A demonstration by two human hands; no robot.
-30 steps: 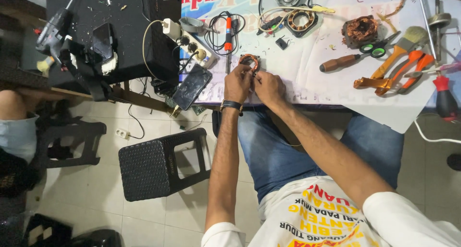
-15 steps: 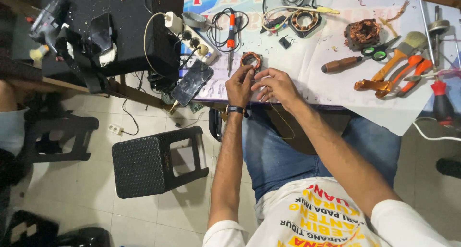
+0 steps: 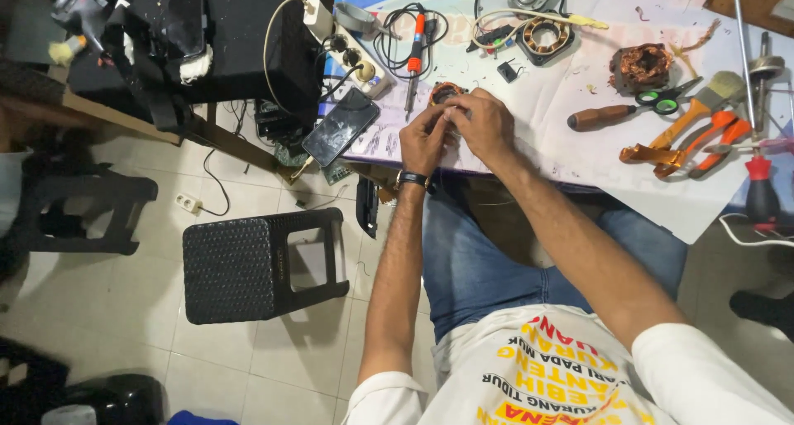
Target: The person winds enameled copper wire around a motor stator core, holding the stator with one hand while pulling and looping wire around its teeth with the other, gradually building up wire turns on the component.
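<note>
Cluttered table (image 3: 579, 144), hands hiding copper coil (image 3: 447, 93)

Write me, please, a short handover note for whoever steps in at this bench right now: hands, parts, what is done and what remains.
Left hand: fingers closed on the small copper coil at the table edge.
Right hand: also gripping that coil from the other side, fingertips working at it.
Nearby: soldering iron just above the hands, phone to their left, a second coil and a bare copper bundle further up, screwdriver, scissors and pliers to the right.
Done: cannot tell how far the coil work has got.
Left: coil is in hand, not set down; the other coils lie untouched.
</note>
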